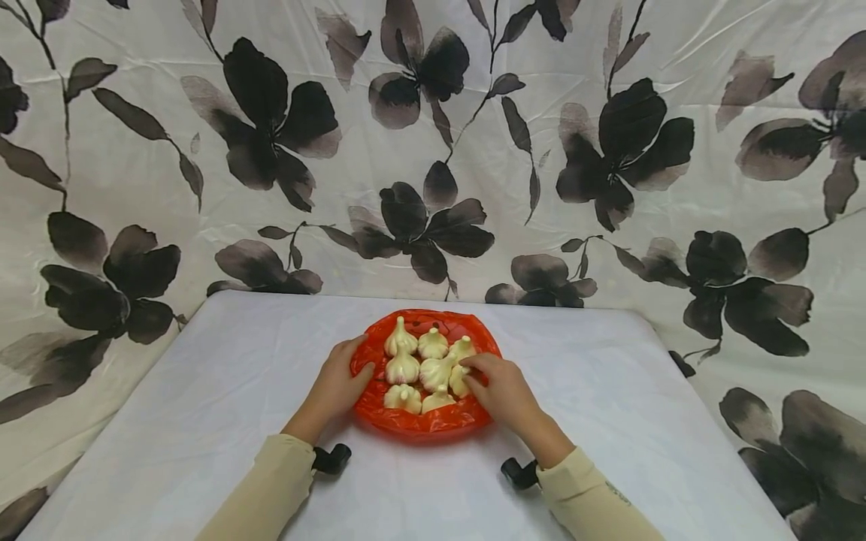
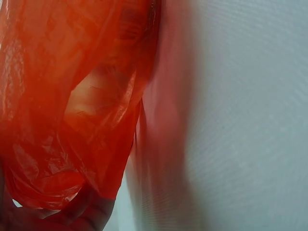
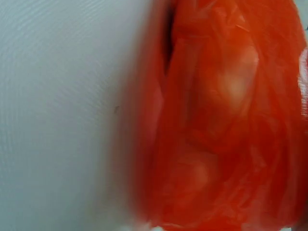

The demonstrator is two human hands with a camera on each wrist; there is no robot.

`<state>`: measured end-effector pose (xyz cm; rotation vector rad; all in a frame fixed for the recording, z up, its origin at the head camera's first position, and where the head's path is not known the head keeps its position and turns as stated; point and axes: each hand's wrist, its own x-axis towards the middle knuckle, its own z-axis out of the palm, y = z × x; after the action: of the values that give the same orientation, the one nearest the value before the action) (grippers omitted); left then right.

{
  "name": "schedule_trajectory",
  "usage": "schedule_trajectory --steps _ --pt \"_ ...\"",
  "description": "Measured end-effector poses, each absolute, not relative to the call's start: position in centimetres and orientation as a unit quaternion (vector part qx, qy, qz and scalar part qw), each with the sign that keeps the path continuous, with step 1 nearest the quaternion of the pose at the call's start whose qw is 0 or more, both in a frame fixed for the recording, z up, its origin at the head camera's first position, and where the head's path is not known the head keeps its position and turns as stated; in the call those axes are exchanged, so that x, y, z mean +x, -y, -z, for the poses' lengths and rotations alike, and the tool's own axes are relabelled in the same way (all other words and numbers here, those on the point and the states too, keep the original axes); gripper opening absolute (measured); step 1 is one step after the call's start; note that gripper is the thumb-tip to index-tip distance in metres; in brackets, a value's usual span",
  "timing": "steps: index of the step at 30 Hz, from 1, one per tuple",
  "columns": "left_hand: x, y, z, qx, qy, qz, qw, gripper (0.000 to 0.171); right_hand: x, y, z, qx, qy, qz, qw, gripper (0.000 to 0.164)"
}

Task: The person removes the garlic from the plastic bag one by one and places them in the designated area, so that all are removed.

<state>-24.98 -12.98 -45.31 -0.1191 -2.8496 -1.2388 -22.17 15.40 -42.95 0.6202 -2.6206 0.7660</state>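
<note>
Several pale garlic bulbs [image 1: 402,368] sit in an opened red plastic bag [image 1: 422,426] on the table. The left hand [image 1: 340,379] grips the bag's left side, its thumb over the edge. In the left wrist view its fingers [image 2: 89,211] curl against the red plastic [image 2: 43,96]. At the bag's right side, the right hand [image 1: 504,387] reaches over the edge, pinching a garlic bulb [image 1: 458,383] between fingers and thumb. In the right wrist view the bag [image 3: 216,120] fills the middle and hides the bulbs, which show only as pale patches; little of that hand appears there.
A white cloth covers the table [image 1: 271,338]. Behind it hangs a white curtain [image 1: 365,158] printed with dark flowers. Each wrist wears a black camera mount, one on the left [image 1: 331,459] and one on the right [image 1: 519,474].
</note>
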Motion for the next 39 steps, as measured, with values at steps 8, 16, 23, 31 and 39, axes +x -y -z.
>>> schedule_trajectory --steps 8,16,23,31,39 --pt "-25.2 12.9 45.5 -0.034 0.914 0.405 0.007 0.062 -22.2 -15.7 41.9 0.229 0.902 -0.303 0.206 0.023" --pt "-25.3 12.9 45.9 -0.04 0.91 0.412 0.018 0.062 -22.1 -16.6 40.2 0.228 0.875 -0.354 0.24 0.025" --pt "-25.3 13.1 46.2 -0.041 0.905 0.424 0.015 0.062 -22.2 -18.8 38.8 0.21 0.86 -0.385 0.263 0.028" --pt "-25.4 13.2 46.4 -0.046 0.904 0.426 0.014 0.062 -22.7 -22.2 37.8 0.157 0.864 -0.4 0.262 0.028" --pt "-25.1 13.0 46.0 -0.051 0.906 0.42 0.019 0.061 -23.6 -25.8 37.7 0.111 0.874 -0.386 0.275 0.028"
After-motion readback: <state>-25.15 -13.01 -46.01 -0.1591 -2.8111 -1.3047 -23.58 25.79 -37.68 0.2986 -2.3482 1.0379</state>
